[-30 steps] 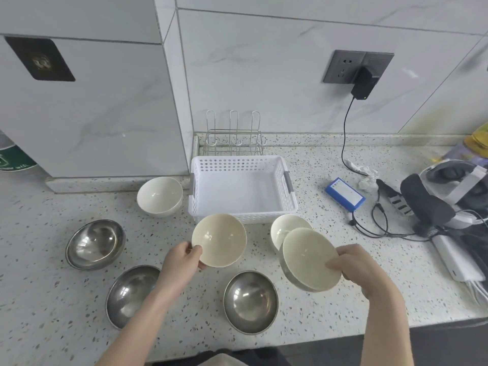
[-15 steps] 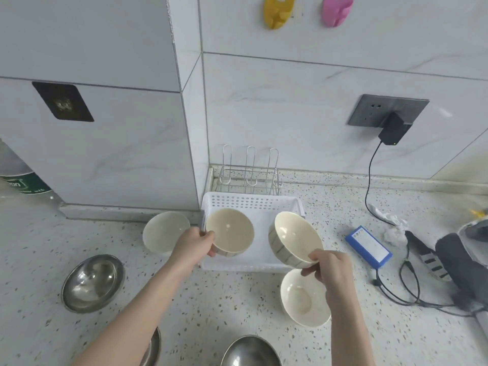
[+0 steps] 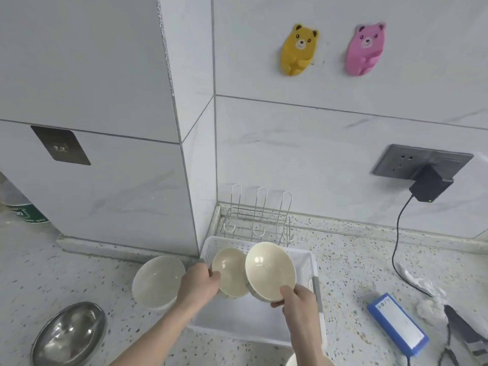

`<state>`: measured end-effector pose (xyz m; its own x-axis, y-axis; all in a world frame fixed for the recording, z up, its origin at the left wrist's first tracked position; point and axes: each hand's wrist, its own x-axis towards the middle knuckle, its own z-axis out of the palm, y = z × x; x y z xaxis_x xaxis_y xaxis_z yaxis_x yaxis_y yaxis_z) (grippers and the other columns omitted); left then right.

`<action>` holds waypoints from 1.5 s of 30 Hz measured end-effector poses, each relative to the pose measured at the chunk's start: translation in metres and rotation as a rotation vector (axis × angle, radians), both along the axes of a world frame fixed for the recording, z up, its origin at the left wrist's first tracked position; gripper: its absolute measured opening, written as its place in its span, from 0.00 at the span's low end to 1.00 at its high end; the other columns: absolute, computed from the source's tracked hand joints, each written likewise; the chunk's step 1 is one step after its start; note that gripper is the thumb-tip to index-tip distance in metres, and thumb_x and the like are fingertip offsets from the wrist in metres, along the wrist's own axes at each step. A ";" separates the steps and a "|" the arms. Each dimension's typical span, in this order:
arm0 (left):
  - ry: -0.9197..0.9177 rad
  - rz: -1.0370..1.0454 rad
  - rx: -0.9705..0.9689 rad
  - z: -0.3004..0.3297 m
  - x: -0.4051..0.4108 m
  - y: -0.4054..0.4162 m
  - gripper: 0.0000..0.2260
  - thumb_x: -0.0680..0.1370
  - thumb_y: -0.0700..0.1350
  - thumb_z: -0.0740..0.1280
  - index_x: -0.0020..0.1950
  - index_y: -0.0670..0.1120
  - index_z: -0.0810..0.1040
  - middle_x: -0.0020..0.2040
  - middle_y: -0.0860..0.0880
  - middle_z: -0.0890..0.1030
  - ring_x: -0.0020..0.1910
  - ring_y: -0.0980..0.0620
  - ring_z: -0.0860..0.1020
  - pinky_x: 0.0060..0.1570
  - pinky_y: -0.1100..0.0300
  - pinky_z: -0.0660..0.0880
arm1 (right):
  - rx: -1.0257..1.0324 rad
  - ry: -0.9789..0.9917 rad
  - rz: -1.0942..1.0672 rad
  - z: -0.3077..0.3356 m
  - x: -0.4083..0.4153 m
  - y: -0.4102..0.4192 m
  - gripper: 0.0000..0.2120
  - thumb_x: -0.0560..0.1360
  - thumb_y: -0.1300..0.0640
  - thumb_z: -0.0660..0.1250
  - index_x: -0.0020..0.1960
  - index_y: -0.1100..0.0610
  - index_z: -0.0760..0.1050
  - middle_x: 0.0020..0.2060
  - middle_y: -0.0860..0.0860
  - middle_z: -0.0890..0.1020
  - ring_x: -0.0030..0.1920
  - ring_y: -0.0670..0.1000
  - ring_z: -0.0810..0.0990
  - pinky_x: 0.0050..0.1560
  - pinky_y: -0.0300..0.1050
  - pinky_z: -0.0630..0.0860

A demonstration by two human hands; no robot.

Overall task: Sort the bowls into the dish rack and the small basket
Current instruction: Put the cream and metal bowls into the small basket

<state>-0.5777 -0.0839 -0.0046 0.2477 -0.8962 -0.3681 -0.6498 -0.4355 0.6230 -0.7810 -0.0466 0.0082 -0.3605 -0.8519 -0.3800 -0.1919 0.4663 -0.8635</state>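
Note:
My left hand point(image 3: 197, 283) grips a cream ceramic bowl point(image 3: 229, 270) by its rim. In my right hand point(image 3: 298, 297) is a second, larger cream bowl point(image 3: 269, 269), held by its lower rim. Both bowls are tilted and held side by side above the white plastic basket point(image 3: 307, 265). Just behind the basket, against the wall, stands the wire dish rack point(image 3: 260, 220). Another cream bowl point(image 3: 155, 281) sits on the counter to the left of the basket. A steel bowl point(image 3: 68, 334) lies at the lower left. The rim of one more white bowl point(image 3: 293, 361) shows at the bottom edge.
A tiled pillar point(image 3: 118, 180) juts out left of the basket. A blue box point(image 3: 398, 323), a crumpled wrapper and black cables lie on the counter at the right. A charger point(image 3: 429, 186) hangs from the wall socket. Two bear-shaped hooks point(image 3: 298, 48) are stuck on the wall.
Both hands have carried their bowls forward over the basket and brought them close together. The view has tilted upward, so the lower steel bowls have left the frame.

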 end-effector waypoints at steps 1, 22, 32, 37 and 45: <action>-0.026 -0.014 -0.005 -0.002 0.000 -0.002 0.12 0.75 0.43 0.62 0.32 0.45 0.70 0.33 0.46 0.84 0.35 0.48 0.82 0.36 0.57 0.76 | -0.001 -0.007 0.006 -0.003 0.003 -0.002 0.09 0.73 0.62 0.61 0.38 0.57 0.79 0.25 0.51 0.83 0.30 0.50 0.73 0.34 0.44 0.68; -0.080 -0.101 -0.097 -0.006 0.001 -0.001 0.13 0.81 0.47 0.59 0.65 0.46 0.68 0.53 0.43 0.82 0.55 0.42 0.79 0.50 0.53 0.75 | 0.061 -0.061 0.047 -0.015 0.022 -0.014 0.08 0.73 0.64 0.62 0.38 0.60 0.79 0.25 0.54 0.83 0.30 0.51 0.74 0.37 0.44 0.69; 0.154 -0.046 0.000 -0.005 0.009 0.017 0.25 0.78 0.43 0.59 0.75 0.52 0.59 0.50 0.50 0.80 0.29 0.52 0.82 0.34 0.63 0.74 | 0.050 0.001 0.110 -0.007 0.044 -0.021 0.08 0.74 0.62 0.62 0.40 0.56 0.79 0.25 0.51 0.83 0.35 0.48 0.78 0.36 0.43 0.69; 0.302 0.034 -0.005 -0.009 0.014 0.020 0.23 0.80 0.46 0.56 0.75 0.53 0.59 0.50 0.47 0.80 0.28 0.51 0.84 0.24 0.62 0.70 | 0.048 0.098 0.171 -0.002 0.056 -0.025 0.09 0.74 0.57 0.61 0.40 0.51 0.79 0.26 0.46 0.83 0.38 0.43 0.79 0.35 0.41 0.69; 0.429 0.121 -0.030 -0.006 0.018 0.020 0.22 0.78 0.63 0.58 0.72 0.62 0.63 0.48 0.45 0.80 0.28 0.47 0.84 0.16 0.63 0.67 | 0.104 0.291 0.239 0.005 0.065 -0.037 0.11 0.74 0.55 0.58 0.43 0.54 0.79 0.29 0.47 0.85 0.43 0.48 0.81 0.41 0.41 0.73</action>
<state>-0.5594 -0.0636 -0.0104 0.1823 -0.8819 -0.4347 -0.2755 -0.4703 0.8384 -0.7159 -0.0834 0.0130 -0.2617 -0.8873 -0.3796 -0.5353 0.4608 -0.7079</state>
